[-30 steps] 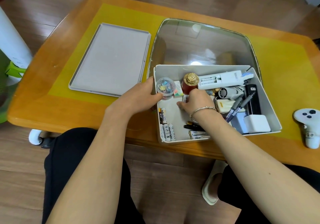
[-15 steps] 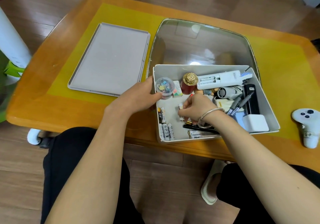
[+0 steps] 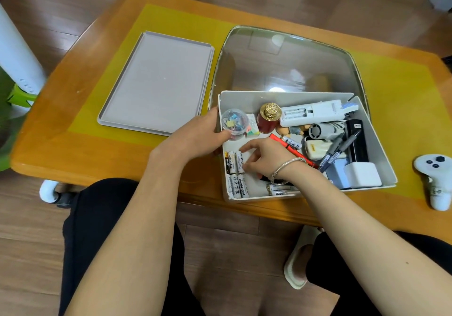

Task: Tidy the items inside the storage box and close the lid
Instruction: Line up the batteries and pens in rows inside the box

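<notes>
The white storage box (image 3: 378,144) sits open at the table's near edge. My left hand (image 3: 195,137) grips its left wall, thumb inside beside a cup of coloured clips (image 3: 234,122). My right hand (image 3: 266,156) is inside the box and pinches a white battery (image 3: 240,161) by its ends, against a row of batteries (image 3: 231,164) along the left wall. More batteries (image 3: 238,184) lie below them. A red bottle with a gold cap (image 3: 267,117), a red pen (image 3: 288,148), dark pens (image 3: 337,151) and a white adapter (image 3: 362,175) fill the rest. The grey lid (image 3: 159,80) lies flat to the left.
A clear domed cover (image 3: 281,58) stands right behind the box. A white game controller (image 3: 437,181) lies at the table's right edge. A white column (image 3: 17,54) stands off the left end. The table edge runs just under the box's front.
My right hand picked a battery from near the red bottle and carried it left and nearer, down to the row by the left wall. My left hand kept its hold.
</notes>
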`<action>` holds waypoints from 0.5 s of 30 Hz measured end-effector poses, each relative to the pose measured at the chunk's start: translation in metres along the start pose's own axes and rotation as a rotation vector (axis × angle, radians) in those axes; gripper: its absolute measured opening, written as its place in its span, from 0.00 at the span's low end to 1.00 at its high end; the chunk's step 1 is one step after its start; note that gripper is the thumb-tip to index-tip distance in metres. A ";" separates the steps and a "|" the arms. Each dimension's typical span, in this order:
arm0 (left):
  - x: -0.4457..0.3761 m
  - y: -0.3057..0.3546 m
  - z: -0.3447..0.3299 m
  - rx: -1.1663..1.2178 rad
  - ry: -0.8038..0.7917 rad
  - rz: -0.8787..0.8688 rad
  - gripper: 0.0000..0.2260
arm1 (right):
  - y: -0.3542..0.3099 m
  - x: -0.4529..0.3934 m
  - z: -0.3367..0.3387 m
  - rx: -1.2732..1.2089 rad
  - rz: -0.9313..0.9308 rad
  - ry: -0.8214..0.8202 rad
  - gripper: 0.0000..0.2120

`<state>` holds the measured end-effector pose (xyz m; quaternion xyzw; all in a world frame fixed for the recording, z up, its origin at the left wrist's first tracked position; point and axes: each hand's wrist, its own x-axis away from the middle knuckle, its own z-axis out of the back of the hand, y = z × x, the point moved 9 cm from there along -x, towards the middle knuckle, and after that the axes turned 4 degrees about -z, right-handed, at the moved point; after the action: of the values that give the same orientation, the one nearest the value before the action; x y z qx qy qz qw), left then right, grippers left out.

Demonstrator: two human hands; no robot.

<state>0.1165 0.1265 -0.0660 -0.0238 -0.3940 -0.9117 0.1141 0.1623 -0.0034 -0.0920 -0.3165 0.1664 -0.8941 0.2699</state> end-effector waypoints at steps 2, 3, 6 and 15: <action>0.000 -0.001 0.000 0.000 -0.002 0.001 0.21 | -0.001 0.000 -0.002 -0.017 0.006 -0.022 0.18; 0.000 -0.001 -0.001 0.002 -0.003 0.001 0.21 | 0.000 0.000 -0.003 -0.028 0.005 -0.036 0.18; 0.000 0.000 0.000 0.002 -0.004 0.000 0.22 | 0.002 0.001 -0.003 -0.054 -0.007 -0.073 0.20; 0.002 0.003 0.000 0.027 -0.013 0.005 0.24 | 0.004 0.014 -0.021 -0.036 -0.102 -0.271 0.36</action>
<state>0.1154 0.1243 -0.0641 -0.0293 -0.4071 -0.9057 0.1142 0.1412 -0.0122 -0.1028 -0.4473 0.1283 -0.8524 0.2384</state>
